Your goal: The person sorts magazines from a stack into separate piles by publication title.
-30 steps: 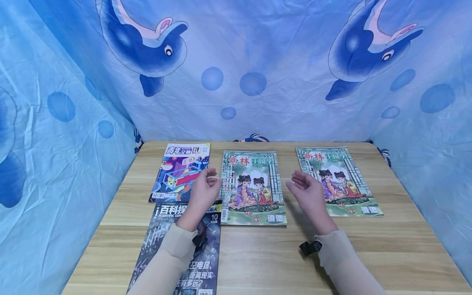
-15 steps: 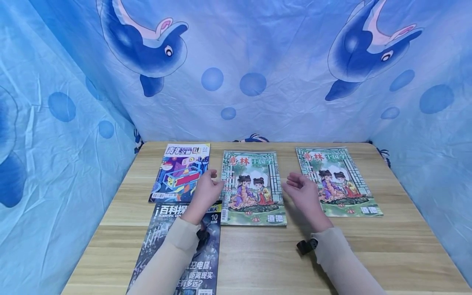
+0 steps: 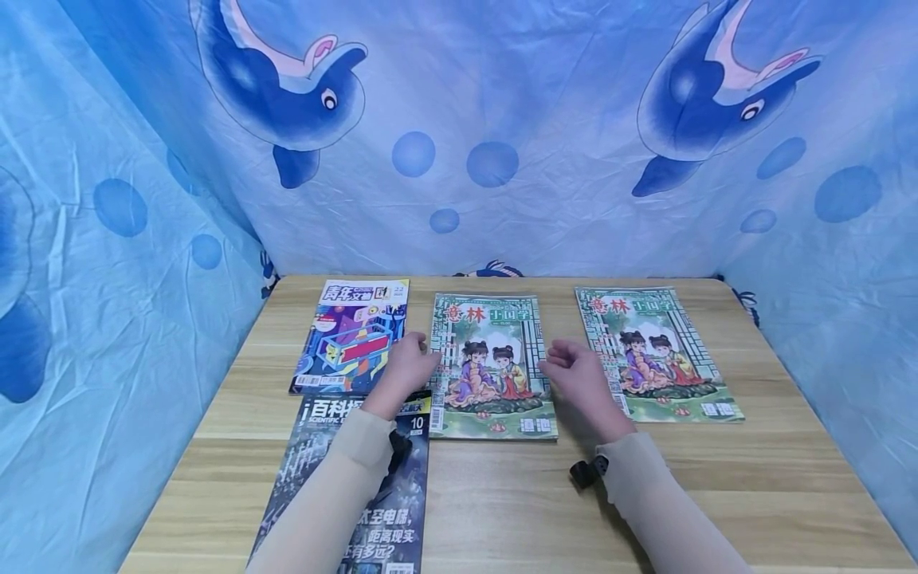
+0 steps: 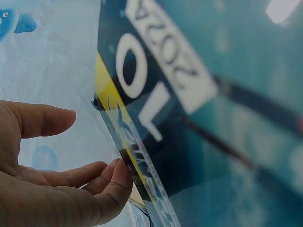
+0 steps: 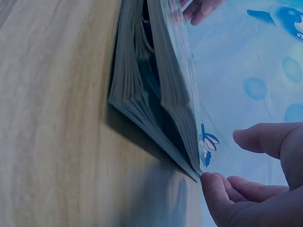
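A green magazine (image 3: 495, 371) with two cartoon figures on its cover lies in the middle of the table, between both hands. My left hand (image 3: 410, 365) hovers at its left edge, over the corner where a purple magazine (image 3: 351, 339) and a dark science magazine (image 3: 358, 486) meet. In the left wrist view, the thumb stands apart from the loosely bent fingers (image 4: 113, 189). My right hand (image 3: 579, 381) is by the green magazine's right edge, thumb and fingers apart. The right wrist view shows its fingertips right at the corner of the page edges (image 5: 175, 85), where two thick layers show a gap.
Another green magazine (image 3: 660, 359) with the same cover lies slightly turned at the right. The wooden table (image 3: 782, 478) ends at a blue dolphin-print cloth (image 3: 459, 96) behind and at both sides. Each wrist wears a small black camera (image 3: 588, 472).
Both hands have moved inward toward the middle green magazine, the right one leftward and the left one slightly rightward. The magazines have stayed in place.
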{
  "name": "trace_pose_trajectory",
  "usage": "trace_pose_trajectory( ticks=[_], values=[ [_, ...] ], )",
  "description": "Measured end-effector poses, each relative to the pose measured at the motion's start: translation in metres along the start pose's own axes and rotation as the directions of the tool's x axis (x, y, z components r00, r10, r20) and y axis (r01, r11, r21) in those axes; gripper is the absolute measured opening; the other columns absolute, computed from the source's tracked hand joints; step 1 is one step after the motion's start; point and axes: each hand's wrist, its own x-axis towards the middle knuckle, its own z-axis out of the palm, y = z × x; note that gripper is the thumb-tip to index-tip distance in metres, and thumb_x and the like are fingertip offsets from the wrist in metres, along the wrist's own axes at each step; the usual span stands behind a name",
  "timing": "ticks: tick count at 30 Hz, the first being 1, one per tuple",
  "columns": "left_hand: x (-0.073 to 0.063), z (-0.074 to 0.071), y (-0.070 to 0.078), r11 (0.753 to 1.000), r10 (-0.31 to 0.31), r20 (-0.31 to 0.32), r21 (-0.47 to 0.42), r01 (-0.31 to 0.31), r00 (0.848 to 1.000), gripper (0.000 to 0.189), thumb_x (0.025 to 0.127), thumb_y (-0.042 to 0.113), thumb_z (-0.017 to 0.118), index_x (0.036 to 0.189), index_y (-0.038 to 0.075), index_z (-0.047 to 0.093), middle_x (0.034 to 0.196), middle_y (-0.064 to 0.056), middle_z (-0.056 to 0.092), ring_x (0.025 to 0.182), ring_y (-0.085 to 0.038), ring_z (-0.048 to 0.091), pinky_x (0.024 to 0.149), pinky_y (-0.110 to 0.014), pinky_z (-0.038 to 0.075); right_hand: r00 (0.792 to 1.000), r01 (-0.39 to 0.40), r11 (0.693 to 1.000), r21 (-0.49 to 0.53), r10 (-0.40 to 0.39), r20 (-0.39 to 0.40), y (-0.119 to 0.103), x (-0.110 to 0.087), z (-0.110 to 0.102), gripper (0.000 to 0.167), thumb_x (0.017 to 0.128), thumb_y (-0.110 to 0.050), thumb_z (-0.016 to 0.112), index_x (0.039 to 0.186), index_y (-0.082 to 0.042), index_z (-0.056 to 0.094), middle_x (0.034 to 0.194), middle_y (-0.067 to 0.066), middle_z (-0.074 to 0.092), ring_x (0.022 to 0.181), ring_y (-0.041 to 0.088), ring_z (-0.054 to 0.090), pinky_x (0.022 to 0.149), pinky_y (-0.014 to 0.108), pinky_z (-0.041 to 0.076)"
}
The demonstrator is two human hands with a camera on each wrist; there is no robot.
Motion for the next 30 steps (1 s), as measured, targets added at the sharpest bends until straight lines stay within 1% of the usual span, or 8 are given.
trace_pose_trajectory(
  ticks=[3,4,8,11,14,18,25,30],
  values=[
    [0.0018,0.0013,-0.0003,1.000,-0.017,0.012,0.006,0.017,1.000,0.060,0.097,0.021,0.066,0.145,-0.009,0.046,0.136,-0.025,0.055,0.122,-0.035,0.054,0.097,-0.052,0.049,1.000,-0.021,1.000,-0.014,0.021,0.013,-0.0007,0.0005,0.0008,0.060,0.093,-0.012,0.074,0.144,0.007,0.048,0.131,0.021,0.058,0.122,0.033,0.056,0.102,0.041,0.047],
    [0.0025,0.0018,-0.0003,1.000,-0.024,0.021,0.006,0.023,0.999,0.054,0.098,0.021,0.066,0.139,-0.010,0.050,0.126,-0.024,0.059,0.112,-0.033,0.057,0.092,-0.049,0.052,0.999,-0.029,0.999,-0.021,0.029,0.017,-0.0010,0.0007,0.0011,0.060,0.094,-0.013,0.074,0.144,0.007,0.048,0.131,0.021,0.058,0.122,0.033,0.056,0.103,0.042,0.047],
    [0.0060,0.0034,-0.0014,0.999,-0.039,0.045,0.002,0.039,0.998,0.025,0.099,0.021,0.064,0.093,-0.003,0.058,0.077,-0.011,0.051,0.067,-0.023,0.049,0.060,-0.038,0.046,0.999,-0.040,0.998,-0.046,0.041,0.026,0.0003,0.0035,0.0016,0.060,0.094,-0.014,0.074,0.144,0.007,0.048,0.131,0.021,0.058,0.122,0.034,0.056,0.102,0.042,0.047],
    [0.0076,0.0039,-0.0020,0.999,-0.049,0.064,0.003,0.049,0.997,0.032,0.100,0.021,0.064,0.079,0.002,0.050,0.066,-0.008,0.042,0.056,-0.021,0.041,0.052,-0.036,0.039,0.998,-0.057,0.997,-0.055,0.058,0.027,0.0015,0.0051,0.0025,0.062,0.094,-0.015,0.074,0.145,0.007,0.047,0.131,0.021,0.058,0.122,0.034,0.055,0.102,0.042,0.047],
    [0.0071,0.0041,-0.0019,0.998,-0.059,0.069,0.003,0.059,0.996,0.027,0.099,0.022,0.064,0.101,-0.005,0.063,0.087,-0.013,0.059,0.074,-0.023,0.055,0.064,-0.038,0.050,0.996,-0.077,0.995,-0.057,0.079,0.032,0.0024,0.0062,0.0037,0.062,0.094,-0.014,0.074,0.145,0.008,0.046,0.133,0.022,0.057,0.123,0.035,0.055,0.102,0.041,0.048],
    [0.0060,0.0042,-0.0008,0.996,-0.078,0.080,-0.026,0.080,0.994,0.048,0.099,0.021,0.064,0.136,-0.007,0.056,0.125,-0.020,0.061,0.106,-0.029,0.058,0.087,-0.046,0.053,0.995,-0.087,0.994,-0.061,0.089,0.035,0.0031,0.0063,0.0049,0.060,0.094,-0.012,0.072,0.145,0.009,0.046,0.133,0.024,0.057,0.124,0.036,0.055,0.102,0.041,0.048],
    [0.0066,0.0048,-0.0001,0.996,-0.085,0.081,-0.026,0.087,0.993,0.048,0.098,0.017,0.064,0.139,-0.006,0.054,0.125,-0.019,0.061,0.103,-0.028,0.058,0.082,-0.043,0.053,0.995,-0.090,0.995,-0.043,0.092,0.050,0.0017,0.0045,0.0043,0.062,0.095,-0.012,0.072,0.146,0.010,0.045,0.135,0.026,0.055,0.125,0.037,0.054,0.103,0.042,0.047],
    [0.0079,0.0035,0.0005,0.999,-0.044,0.063,-0.018,0.046,0.997,0.051,0.096,0.014,0.065,0.142,-0.004,0.052,0.102,-0.017,0.061,0.080,-0.025,0.055,0.066,-0.037,0.049,0.992,-0.112,0.993,-0.033,0.113,0.063,0.0001,0.0031,0.0024,0.065,0.096,-0.016,0.072,0.148,0.008,0.042,0.140,0.024,0.053,0.128,0.037,0.053,0.104,0.043,0.046]
  ],
)
